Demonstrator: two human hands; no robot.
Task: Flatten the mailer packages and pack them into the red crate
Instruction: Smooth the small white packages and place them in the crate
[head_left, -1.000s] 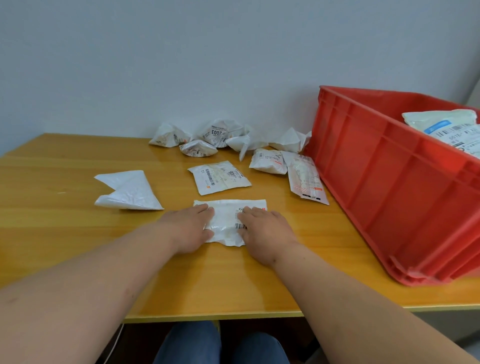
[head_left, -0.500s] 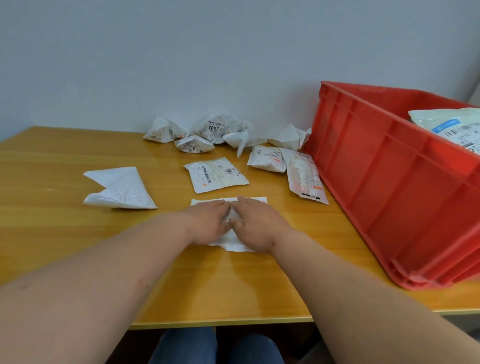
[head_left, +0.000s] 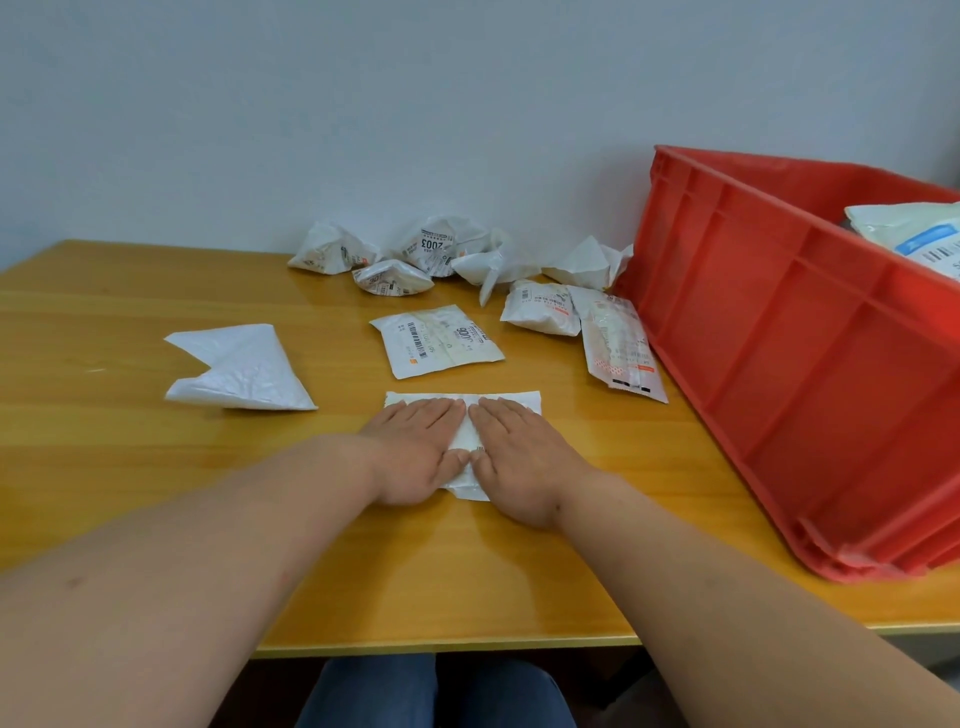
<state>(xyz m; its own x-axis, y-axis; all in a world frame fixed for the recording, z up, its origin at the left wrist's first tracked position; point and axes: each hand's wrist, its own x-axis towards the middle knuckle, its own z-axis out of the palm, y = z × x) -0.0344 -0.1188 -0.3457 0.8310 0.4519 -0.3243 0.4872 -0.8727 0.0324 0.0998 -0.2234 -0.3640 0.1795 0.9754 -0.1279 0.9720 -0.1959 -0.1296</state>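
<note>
The wooden surface (head_left: 130, 467) fills the lower two thirds of the frame, and the red crate (head_left: 779, 364) takes up its right side, already holding at least one flattened mailer (head_left: 906, 236) at the upper right edge. A loose cluster of crumpled mailers (head_left: 441, 254) lies at the back of the surface near the wall, above centre. In front of it lie a folded white mailer (head_left: 239, 371) at centre left, a labelled mailer (head_left: 436, 340) at centre, and a long printed mailer (head_left: 621, 353) just beside the crate wall.

The step in hand looks like flattening — the white mailer under the hands (head_left: 511, 402) lies at frame centre, near the front edge of the surface. The left hand (head_left: 415, 449) and right hand (head_left: 514, 457) press on it side by side, fingers straight and flat, thumbs almost touching. Neither grip closes round anything; both palms are spread open on the plastic.

The next move probably calls for sweeping the palms outward to push out the air and creases, then pinching an edge and carrying the mailer right into the crate — while many crumpled ones wait their turn.
</note>
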